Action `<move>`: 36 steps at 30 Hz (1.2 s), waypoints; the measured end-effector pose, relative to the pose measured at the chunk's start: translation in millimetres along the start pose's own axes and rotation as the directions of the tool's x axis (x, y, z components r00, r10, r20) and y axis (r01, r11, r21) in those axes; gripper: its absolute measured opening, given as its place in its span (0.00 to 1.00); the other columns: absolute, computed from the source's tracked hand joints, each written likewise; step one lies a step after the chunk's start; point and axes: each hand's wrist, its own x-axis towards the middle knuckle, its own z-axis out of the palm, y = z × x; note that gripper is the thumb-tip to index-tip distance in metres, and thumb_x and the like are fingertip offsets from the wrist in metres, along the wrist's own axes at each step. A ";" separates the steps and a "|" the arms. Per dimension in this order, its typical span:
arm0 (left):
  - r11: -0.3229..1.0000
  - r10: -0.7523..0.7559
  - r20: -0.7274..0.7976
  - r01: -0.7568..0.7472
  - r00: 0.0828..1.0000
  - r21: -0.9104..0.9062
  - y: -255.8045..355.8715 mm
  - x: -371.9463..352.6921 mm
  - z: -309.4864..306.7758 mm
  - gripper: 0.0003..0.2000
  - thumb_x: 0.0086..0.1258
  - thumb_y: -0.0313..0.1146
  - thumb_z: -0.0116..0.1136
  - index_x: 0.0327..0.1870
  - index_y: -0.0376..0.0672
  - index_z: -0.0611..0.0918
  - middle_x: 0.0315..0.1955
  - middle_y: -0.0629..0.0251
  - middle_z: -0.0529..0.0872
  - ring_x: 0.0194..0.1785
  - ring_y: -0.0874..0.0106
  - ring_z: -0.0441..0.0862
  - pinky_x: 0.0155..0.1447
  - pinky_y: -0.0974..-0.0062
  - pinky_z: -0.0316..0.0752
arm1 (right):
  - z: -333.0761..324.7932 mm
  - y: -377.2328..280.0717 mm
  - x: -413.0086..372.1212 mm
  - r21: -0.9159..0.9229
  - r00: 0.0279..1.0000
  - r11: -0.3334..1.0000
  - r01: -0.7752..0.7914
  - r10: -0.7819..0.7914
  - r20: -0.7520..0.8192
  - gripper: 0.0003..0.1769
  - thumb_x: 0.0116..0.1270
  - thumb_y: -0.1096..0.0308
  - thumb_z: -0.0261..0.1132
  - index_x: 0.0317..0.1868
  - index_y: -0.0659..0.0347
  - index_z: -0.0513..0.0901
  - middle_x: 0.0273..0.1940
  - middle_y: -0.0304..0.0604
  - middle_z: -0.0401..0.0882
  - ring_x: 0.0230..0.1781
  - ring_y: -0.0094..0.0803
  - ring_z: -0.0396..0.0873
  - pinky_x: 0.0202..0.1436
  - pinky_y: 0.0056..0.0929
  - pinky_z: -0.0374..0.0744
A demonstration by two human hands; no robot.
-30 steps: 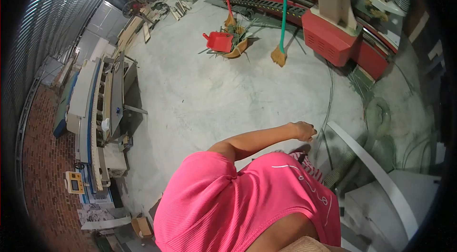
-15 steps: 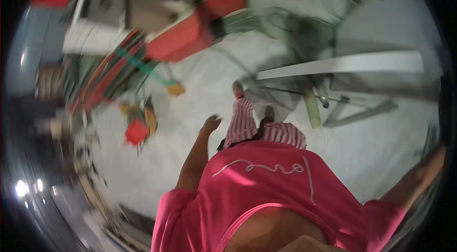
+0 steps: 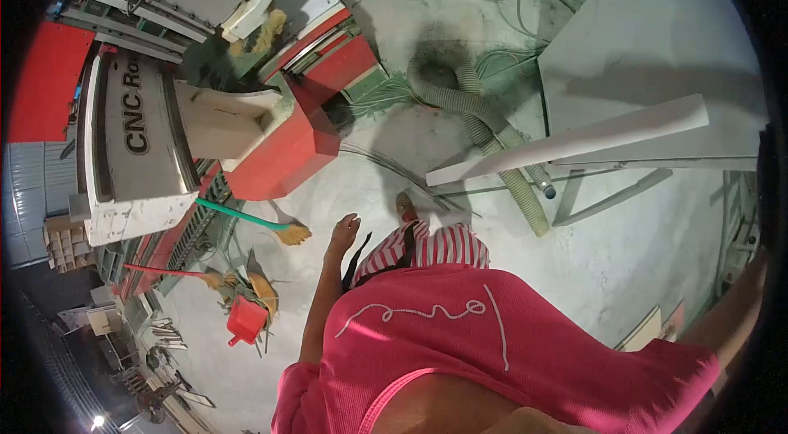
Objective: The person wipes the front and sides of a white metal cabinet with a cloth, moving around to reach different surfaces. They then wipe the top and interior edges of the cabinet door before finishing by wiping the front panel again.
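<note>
My left hand [image 3: 345,233] hangs low beside the striped trousers [image 3: 447,245], fingers loosely curled and slightly apart, with nothing visible in it. My right arm [image 3: 735,307] stretches out to the right edge, where the hand is lost in the dark border. Near that arm's far end stands a large pale panel [image 3: 657,40] with a small dark slot. A long white strip [image 3: 574,139] slants across the front of the panel. Whether my right hand touches the panel cannot be made out.
A red and white CNC machine [image 3: 283,155] stands at the upper left. A ribbed hose [image 3: 521,196] and cables lie on the floor ahead. To the left are a green-handled broom [image 3: 246,214], a red dustpan [image 3: 246,320] and a red-handled broom [image 3: 168,271].
The view has turned and sharpened. The machine and brooms appear lower, while the panel and white strip keep nearly the same place in view. My left hand appears lower and further left.
</note>
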 end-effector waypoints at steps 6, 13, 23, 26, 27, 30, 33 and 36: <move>0.846 0.314 0.147 -0.347 0.938 0.405 -83.6 24.3 -30.6 0.14 0.67 0.33 0.52 0.48 0.33 0.76 0.46 0.51 0.81 0.37 0.59 0.82 0.42 0.66 0.78 | -17.2 -4.9 22.1 -0.043 0.995 0.996 -0.084 0.081 -0.061 0.30 0.67 0.60 0.58 0.67 0.59 0.59 0.49 0.57 0.72 0.47 0.53 0.76 0.52 0.41 0.73; 0.953 -0.108 0.256 0.027 0.961 0.301 -112.3 21.0 -51.4 0.20 0.67 0.46 0.51 0.45 0.36 0.80 0.42 0.46 0.83 0.49 0.50 0.79 0.53 0.61 0.74 | -22.2 -11.3 49.0 -0.089 0.977 0.981 -0.171 0.157 -0.144 0.30 0.67 0.60 0.57 0.66 0.60 0.60 0.48 0.59 0.74 0.46 0.54 0.76 0.52 0.42 0.73; 0.594 0.095 0.604 -0.532 0.791 0.603 -66.4 171.7 -54.6 0.15 0.71 0.39 0.44 0.34 0.36 0.78 0.41 0.50 0.83 0.42 0.52 0.81 0.44 0.56 0.75 | -25.1 -25.3 104.8 -0.166 0.937 0.957 -0.236 0.180 -0.299 0.30 0.68 0.61 0.57 0.66 0.62 0.60 0.45 0.61 0.77 0.44 0.56 0.76 0.51 0.43 0.73; 0.625 0.134 0.629 -0.558 0.766 0.546 -17.8 261.7 -60.3 0.13 0.70 0.38 0.45 0.38 0.36 0.78 0.43 0.51 0.82 0.45 0.53 0.80 0.46 0.57 0.75 | -23.2 6.8 127.7 -0.254 0.905 0.921 -0.294 0.183 -0.384 0.30 0.68 0.61 0.57 0.66 0.62 0.60 0.44 0.62 0.77 0.44 0.56 0.77 0.51 0.43 0.73; 0.629 0.149 0.627 -0.563 0.764 0.537 4.9 299.0 -61.0 0.13 0.70 0.38 0.46 0.39 0.36 0.78 0.43 0.51 0.82 0.45 0.53 0.80 0.47 0.57 0.74 | -22.6 15.3 127.6 -0.282 0.890 0.903 -0.324 0.190 -0.415 0.30 0.68 0.61 0.57 0.66 0.62 0.60 0.44 0.62 0.78 0.44 0.56 0.77 0.51 0.43 0.73; 0.622 0.194 0.594 -0.567 0.780 0.540 96.5 408.5 -62.0 0.13 0.69 0.37 0.48 0.43 0.36 0.78 0.45 0.51 0.81 0.48 0.54 0.79 0.49 0.58 0.74 | -5.4 3.1 117.5 -0.232 0.845 0.888 -0.396 0.254 -0.470 0.29 0.68 0.61 0.57 0.66 0.63 0.60 0.43 0.63 0.78 0.43 0.57 0.77 0.50 0.44 0.73; 0.594 0.279 0.521 -0.571 0.807 0.567 206.8 496.9 -43.7 0.14 0.69 0.36 0.49 0.47 0.36 0.77 0.47 0.51 0.80 0.50 0.55 0.78 0.51 0.60 0.73 | -9.5 -20.6 107.7 -0.142 0.859 0.930 -0.340 0.245 -0.450 0.31 0.67 0.60 0.58 0.66 0.62 0.58 0.43 0.66 0.77 0.40 0.59 0.76 0.45 0.42 0.73; 0.567 0.397 0.456 -0.604 0.797 0.561 327.5 553.5 -3.5 0.15 0.68 0.35 0.51 0.51 0.36 0.77 0.49 0.51 0.79 0.52 0.55 0.77 0.54 0.61 0.73 | -29.8 -59.1 107.4 -0.084 0.875 0.931 -0.356 0.301 -0.380 0.28 0.66 0.67 0.57 0.65 0.55 0.61 0.40 0.65 0.78 0.39 0.58 0.78 0.42 0.43 0.74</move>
